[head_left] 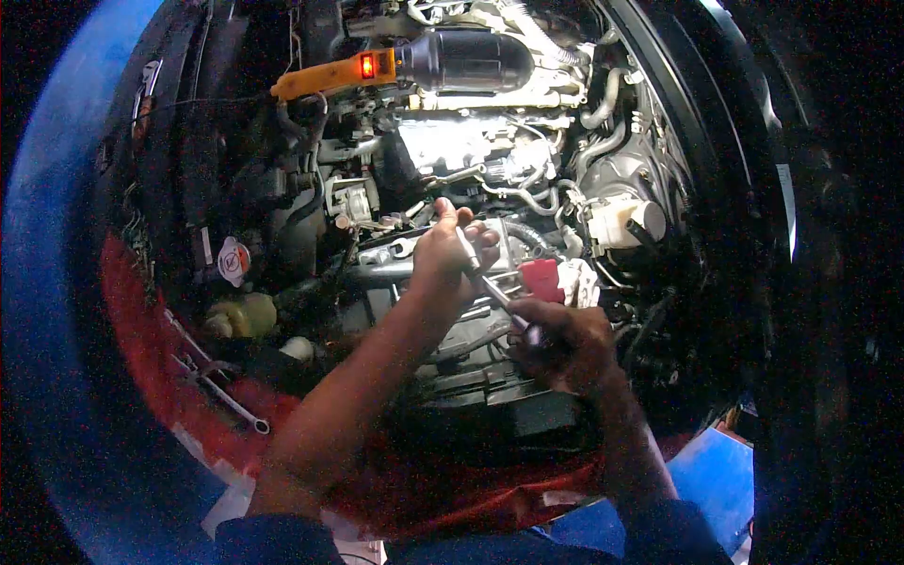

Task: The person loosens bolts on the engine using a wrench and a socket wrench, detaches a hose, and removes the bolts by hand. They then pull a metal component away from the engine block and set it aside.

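A slim shiny metal bar (492,288), which looks like a socket extension, slants between my two hands above the engine bay. My left hand (450,259) is curled around its upper end, thumb pointing up. My right hand (574,347) is closed round its lower end, where a rounded metal part shows at the fingers; the rest of that end is hidden in the grip. Just left of my left hand, the open end of a wrench (405,248) lies on the engine parts. A red cover (540,281) with a white cloth-like piece (578,282) sits beyond my right hand.
An orange-handled work light (339,77) lies across the top of the engine, lighting it. More wrenches (235,407) rest on the red cloth (273,400) at left. A white reservoir (621,224) stands right; a labelled cap (233,261) is at left.
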A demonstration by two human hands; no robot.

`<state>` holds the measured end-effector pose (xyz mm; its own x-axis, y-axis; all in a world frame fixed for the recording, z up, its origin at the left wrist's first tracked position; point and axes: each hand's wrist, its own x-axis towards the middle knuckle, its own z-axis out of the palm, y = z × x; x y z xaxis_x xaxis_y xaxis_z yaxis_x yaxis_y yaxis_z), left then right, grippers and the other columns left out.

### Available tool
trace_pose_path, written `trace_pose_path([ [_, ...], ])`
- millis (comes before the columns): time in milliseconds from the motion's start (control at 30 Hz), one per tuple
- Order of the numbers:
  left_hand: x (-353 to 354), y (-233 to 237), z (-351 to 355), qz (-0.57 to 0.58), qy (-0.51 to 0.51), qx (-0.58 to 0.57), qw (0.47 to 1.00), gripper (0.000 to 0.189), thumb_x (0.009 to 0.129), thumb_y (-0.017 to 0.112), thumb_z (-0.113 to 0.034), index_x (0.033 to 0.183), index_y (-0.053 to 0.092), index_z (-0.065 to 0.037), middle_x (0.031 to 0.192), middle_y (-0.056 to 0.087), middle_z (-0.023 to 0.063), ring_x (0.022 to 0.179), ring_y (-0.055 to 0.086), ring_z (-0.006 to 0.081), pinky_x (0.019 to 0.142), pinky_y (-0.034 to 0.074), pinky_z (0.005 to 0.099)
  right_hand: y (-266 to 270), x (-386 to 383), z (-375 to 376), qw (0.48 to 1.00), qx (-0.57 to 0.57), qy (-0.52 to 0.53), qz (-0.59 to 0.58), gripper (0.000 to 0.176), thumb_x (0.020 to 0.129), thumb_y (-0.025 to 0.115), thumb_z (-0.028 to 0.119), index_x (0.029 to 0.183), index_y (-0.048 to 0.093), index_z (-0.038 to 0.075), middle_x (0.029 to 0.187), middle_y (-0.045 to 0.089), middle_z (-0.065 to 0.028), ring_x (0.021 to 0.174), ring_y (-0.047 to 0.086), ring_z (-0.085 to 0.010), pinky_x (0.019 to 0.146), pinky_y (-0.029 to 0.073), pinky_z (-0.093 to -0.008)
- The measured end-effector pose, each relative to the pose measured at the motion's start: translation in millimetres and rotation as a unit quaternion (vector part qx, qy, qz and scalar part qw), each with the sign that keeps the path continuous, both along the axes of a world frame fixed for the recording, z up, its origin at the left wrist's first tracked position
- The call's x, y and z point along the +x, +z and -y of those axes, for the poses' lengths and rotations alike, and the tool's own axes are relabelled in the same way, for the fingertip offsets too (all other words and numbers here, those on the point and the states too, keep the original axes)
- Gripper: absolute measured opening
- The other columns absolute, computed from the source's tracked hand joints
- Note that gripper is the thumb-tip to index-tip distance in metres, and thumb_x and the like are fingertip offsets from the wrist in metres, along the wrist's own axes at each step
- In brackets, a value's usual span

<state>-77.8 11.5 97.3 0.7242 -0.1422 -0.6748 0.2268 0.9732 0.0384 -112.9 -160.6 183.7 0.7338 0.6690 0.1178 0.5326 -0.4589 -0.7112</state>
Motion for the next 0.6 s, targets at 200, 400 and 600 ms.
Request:
trace_pose_path([
  [200, -6.2, -1.5, 8.8, 0.019, -0.058, 0.064, 0.996, 0.037, 0.100, 0.035, -0.043, 0.084, 0.042, -0.010, 0.065, 0.038, -0.0017, 0.056, 0.039, 0.0119, 0.045, 0.034, 0.0254, -3.2, 1.1, 5.0, 0.996, -0.055, 0.039, 0.062, 0.056, 0.066, 0.080, 0.013, 0.118, 0.059, 0.014, 0.071, 0.063, -0.0051, 0.056, 0.061, -0.0167, 0.049, 0.048, -0.0304],
  [400, -6.5, -4.1, 8.1, -0.050, -0.010, 0.148, 0.988, 0.038, 0.100, 0.034, -0.044, 0.084, 0.043, -0.011, 0.064, 0.037, -0.0036, 0.050, 0.035, 0.0094, 0.040, 0.030, 0.0235, -7.5, 4.3, 2.6, 0.975, -0.124, 0.110, 0.145, 0.054, 0.072, 0.076, 0.018, 0.122, 0.057, 0.016, 0.064, 0.054, -0.0012, 0.053, 0.055, -0.0159, 0.048, 0.045, -0.0310],
  [600, -7.2, 11.7, -10.7, 0.058, 0.025, 0.066, 0.996, 0.040, 0.098, 0.038, -0.038, 0.065, 0.036, -0.017, 0.055, 0.032, -0.0027, 0.043, 0.029, 0.0094, 0.033, 0.018, 0.0264, -10.1, -1.4, -9.9, 0.982, -0.104, 0.083, 0.135, 0.061, 0.066, 0.077, 0.021, 0.123, 0.058, 0.017, 0.064, 0.051, 0.0014, 0.053, 0.054, -0.0132, 0.047, 0.045, -0.0293],
])
